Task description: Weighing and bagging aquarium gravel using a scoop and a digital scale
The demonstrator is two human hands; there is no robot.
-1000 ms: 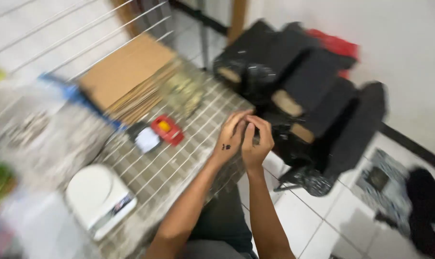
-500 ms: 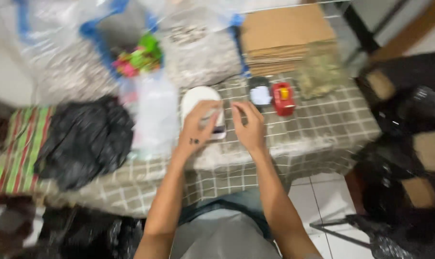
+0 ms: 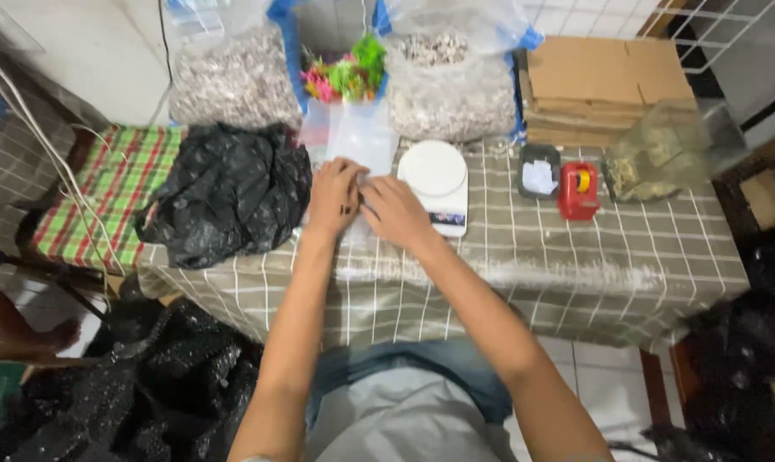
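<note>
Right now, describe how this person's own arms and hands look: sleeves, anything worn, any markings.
Both forearms are bare from the lower frame edge up to the wrists, with no sleeves showing. The left hand carries a small dark mark on its back, too small to identify. The right hand shows no mark. No gloves, watch or bracelets are visible on either; rings cannot be told at this size.

Under the left hand (image 3: 334, 196) and right hand (image 3: 393, 211), the bench (image 3: 576, 257) wears a grey-olive cloth with a white grid, and the clear bags (image 3: 353, 141) they touch look milky. Just right of the right hand sits a white scale (image 3: 434, 171), then a dark tray (image 3: 539, 171), a red tape dispenser (image 3: 578, 190) and tan cardboard (image 3: 606, 81). Left of the left hand lies a black bag (image 3: 229, 192) beside a red-and-green plaid cloth (image 3: 114, 201); beyond the hands are pink and green plastic plants (image 3: 345, 75).
</note>
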